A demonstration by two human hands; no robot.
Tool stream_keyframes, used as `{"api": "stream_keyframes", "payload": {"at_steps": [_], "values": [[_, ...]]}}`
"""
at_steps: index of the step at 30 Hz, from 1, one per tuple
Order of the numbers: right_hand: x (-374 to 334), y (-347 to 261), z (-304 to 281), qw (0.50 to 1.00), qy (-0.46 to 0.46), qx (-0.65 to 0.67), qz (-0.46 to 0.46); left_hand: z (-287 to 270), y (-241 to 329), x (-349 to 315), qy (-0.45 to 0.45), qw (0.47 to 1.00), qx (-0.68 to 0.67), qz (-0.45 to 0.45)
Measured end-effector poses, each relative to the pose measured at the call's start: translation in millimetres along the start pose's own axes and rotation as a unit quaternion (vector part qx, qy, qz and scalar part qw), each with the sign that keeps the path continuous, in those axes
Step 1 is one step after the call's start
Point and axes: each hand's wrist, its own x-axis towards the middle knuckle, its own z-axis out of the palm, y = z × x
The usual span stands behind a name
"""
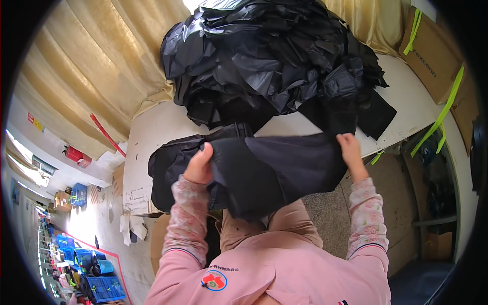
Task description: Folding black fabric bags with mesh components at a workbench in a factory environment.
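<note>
Both hands pinch the black garment (269, 173) stretched between left hand (199, 165) and right hand (351, 148), along the table's (152, 132) near edge.

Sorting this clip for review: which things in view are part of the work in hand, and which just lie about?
In hand: black garment, held by left hand and right hand; black bag pile on the white table.
Lying about: cardboard boxes, blue crates, curtain.

Cardboard boxes (432, 51), blue crates (104, 287), curtain (96, 61)
</note>
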Motion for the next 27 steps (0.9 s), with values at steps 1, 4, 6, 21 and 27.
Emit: {"api": "stream_keyframes", "payload": {"at_steps": [1, 4, 6, 21, 27], "values": [[2, -15, -8, 0.977, -0.039, 0.207, 0.033, -18, 9, 2, 0.024, 0.998, 0.063, 0.006], [-17, -83, -40, 0.864, -0.151, 0.476, 0.064, -63, 19, -1, 0.051, 0.989, 0.135, 0.031], [-26, -84, -41, 0.921, -0.235, 0.305, 0.054, -82, 22, -3, 0.133, 0.979, 0.152, 0.007], [-93, -207, 157, 0.857, -0.335, 0.390, 0.014, -256, 199, -102, 0.342, 0.791, 0.506, 0.047], [-119, -136, 251, 0.938, -0.288, 0.182, 0.065, -193, 50, -45, 0.350, 0.731, 0.582, 0.070]]}}
